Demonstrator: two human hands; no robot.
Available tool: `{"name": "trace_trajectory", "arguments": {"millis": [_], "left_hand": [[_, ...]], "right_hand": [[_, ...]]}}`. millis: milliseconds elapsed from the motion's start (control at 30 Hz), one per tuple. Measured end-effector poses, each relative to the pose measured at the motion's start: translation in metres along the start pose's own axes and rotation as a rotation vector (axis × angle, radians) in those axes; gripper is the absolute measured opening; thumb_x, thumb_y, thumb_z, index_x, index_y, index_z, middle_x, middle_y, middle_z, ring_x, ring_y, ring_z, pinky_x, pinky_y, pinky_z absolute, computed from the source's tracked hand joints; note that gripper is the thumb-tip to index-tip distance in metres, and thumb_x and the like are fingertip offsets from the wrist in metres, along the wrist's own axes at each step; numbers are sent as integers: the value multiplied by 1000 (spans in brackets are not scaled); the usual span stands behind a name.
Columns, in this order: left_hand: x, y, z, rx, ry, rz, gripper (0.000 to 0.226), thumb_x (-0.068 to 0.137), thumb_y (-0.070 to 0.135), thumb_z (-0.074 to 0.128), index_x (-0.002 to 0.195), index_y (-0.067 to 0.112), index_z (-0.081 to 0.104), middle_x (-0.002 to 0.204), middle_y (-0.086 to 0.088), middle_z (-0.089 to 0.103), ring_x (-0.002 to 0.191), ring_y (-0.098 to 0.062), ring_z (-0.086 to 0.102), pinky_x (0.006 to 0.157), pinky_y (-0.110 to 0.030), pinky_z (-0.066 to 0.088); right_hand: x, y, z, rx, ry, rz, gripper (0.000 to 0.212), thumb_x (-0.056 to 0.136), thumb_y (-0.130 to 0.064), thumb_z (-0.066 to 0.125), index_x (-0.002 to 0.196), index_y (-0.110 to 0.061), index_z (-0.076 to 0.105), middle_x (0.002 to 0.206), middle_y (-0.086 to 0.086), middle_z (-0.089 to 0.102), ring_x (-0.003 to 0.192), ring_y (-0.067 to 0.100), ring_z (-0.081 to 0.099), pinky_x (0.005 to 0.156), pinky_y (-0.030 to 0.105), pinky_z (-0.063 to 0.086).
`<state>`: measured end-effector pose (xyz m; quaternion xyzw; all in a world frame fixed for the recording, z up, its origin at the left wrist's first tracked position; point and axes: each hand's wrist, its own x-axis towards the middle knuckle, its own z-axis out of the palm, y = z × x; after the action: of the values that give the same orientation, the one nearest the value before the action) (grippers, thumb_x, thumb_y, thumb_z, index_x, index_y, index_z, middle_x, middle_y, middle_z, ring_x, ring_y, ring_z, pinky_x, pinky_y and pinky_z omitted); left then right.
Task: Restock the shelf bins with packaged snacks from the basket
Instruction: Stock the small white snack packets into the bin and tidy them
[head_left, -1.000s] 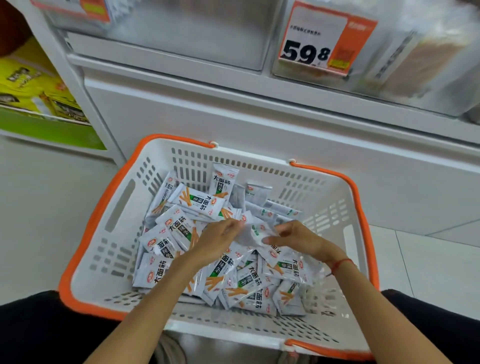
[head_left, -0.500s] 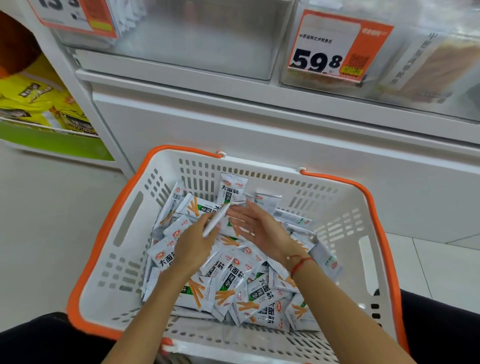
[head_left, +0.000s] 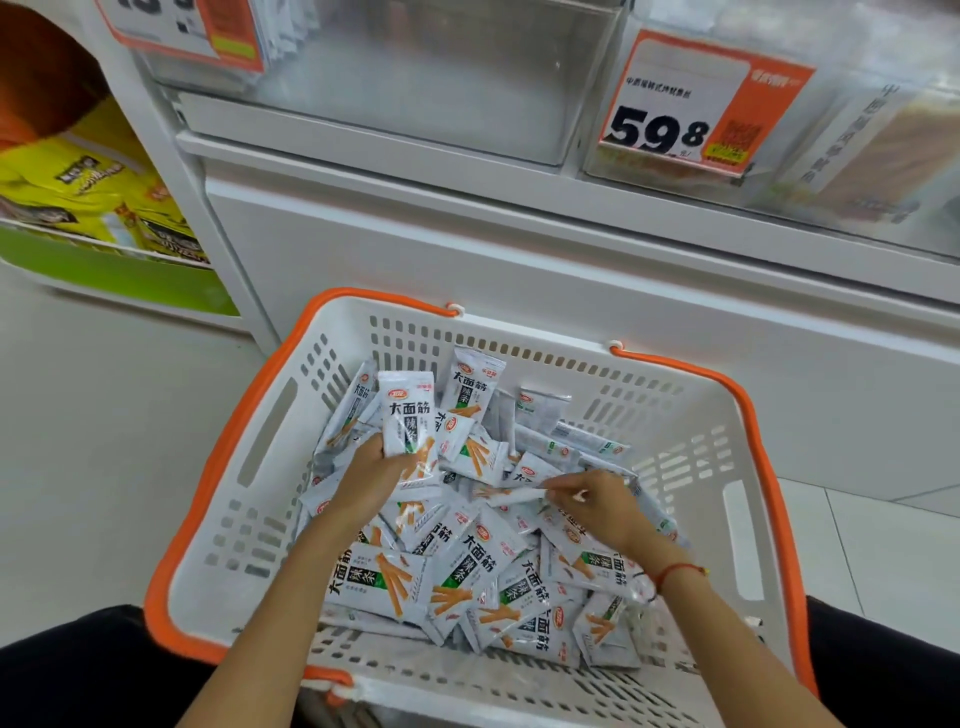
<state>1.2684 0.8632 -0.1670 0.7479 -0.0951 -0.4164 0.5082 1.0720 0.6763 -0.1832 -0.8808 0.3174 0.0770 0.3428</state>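
Note:
A white basket with an orange rim (head_left: 228, 467) stands on the floor below me, holding several white snack packets (head_left: 467, 571) in a loose pile. My left hand (head_left: 371, 475) grips one packet (head_left: 408, 421) upright over the pile, its printed face toward me. My right hand (head_left: 592, 506) reaches across the pile and pinches the edge of another packet (head_left: 511, 493) lying flat. A clear shelf bin (head_left: 415, 78) sits above, mostly bare inside.
A white shelf unit (head_left: 519, 249) rises right behind the basket. A price tag marked 59.8 (head_left: 691, 109) fronts a second bin with wrapped goods at the upper right. Yellow bags (head_left: 78, 192) fill a low shelf at left. Pale floor tiles lie on both sides.
My left hand has turned its packet upright so its face shows. My right hand moved right and down from beside the left hand and pinched a packet on the pile.

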Motion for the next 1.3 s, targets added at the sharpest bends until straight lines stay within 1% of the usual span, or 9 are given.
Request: {"name": "trace_trajectory", "arguments": {"millis": [133, 300, 500, 567, 767, 900, 1000, 1100, 1300], "left_hand": [[-2, 10, -5, 94, -11, -91, 12, 93, 8, 49, 100, 16, 54, 91, -2, 59, 77, -12, 51, 68, -26, 38], [-17, 21, 2, 197, -222, -71, 22, 100, 21, 36, 117, 20, 51, 115, 1, 58, 110, -22, 52, 101, -37, 39], [-37, 33, 5, -4, -604, -258, 35, 98, 42, 35, 133, 38, 31, 135, 22, 35, 126, -3, 35, 109, -35, 27], [-36, 26, 1, -5, -698, -257, 41, 96, 36, 44, 136, 24, 45, 137, 7, 51, 124, -9, 48, 111, -39, 32], [-21, 6, -2, -52, -380, -229, 33, 98, 23, 47, 126, 8, 56, 102, -11, 68, 81, -21, 63, 68, -32, 50], [-12, -5, -8, -230, -222, -205, 27, 98, 18, 46, 120, 9, 59, 86, -6, 70, 71, -16, 66, 55, -26, 55], [-12, 0, -4, -297, -173, -165, 27, 98, 12, 45, 122, 12, 56, 97, -9, 68, 76, -16, 67, 62, -27, 58], [-9, 2, -3, -270, -62, -128, 35, 98, 8, 44, 133, 9, 48, 125, -14, 59, 109, -28, 59, 96, -44, 48], [-9, 11, 6, -107, -97, -106, 45, 98, 5, 41, 143, 9, 33, 139, -8, 45, 130, -28, 41, 105, -31, 31]], "right_hand": [[-8, 4, -50, 99, 2, -31, 22, 88, -15, 64, 106, -25, 70, 100, -7, 71, 87, 18, 70, 82, 26, 56], [-14, -43, -72, 236, 81, -291, 22, 86, -25, 63, 106, -24, 71, 102, -4, 73, 90, 14, 71, 82, 30, 57], [-6, -76, -36, 10, 146, -508, 20, 89, -27, 64, 106, -34, 72, 119, -16, 65, 118, 5, 57, 97, 30, 49], [-3, -70, -31, -8, 175, -474, 20, 90, -25, 63, 105, -34, 72, 125, -13, 62, 125, 10, 51, 101, 32, 45], [3, -55, 4, 153, 283, -163, 32, 90, -21, 63, 121, -19, 54, 118, -3, 61, 99, 15, 60, 82, 34, 53], [-9, -46, 31, -223, -494, -77, 44, 78, -34, 74, 117, -22, 56, 119, -1, 54, 108, 17, 51, 94, 32, 44], [-15, -45, 46, -404, -538, -88, 61, 71, -30, 80, 123, -25, 49, 126, 0, 51, 115, 21, 47, 95, 31, 33], [-10, -46, 34, -281, -538, 11, 63, 73, -12, 77, 126, -20, 45, 125, 2, 57, 111, 23, 54, 90, 30, 41], [0, -54, -33, 39, -580, -92, 19, 77, -27, 75, 90, -40, 71, 100, 28, 63, 93, 47, 57, 91, 46, 49]]}}
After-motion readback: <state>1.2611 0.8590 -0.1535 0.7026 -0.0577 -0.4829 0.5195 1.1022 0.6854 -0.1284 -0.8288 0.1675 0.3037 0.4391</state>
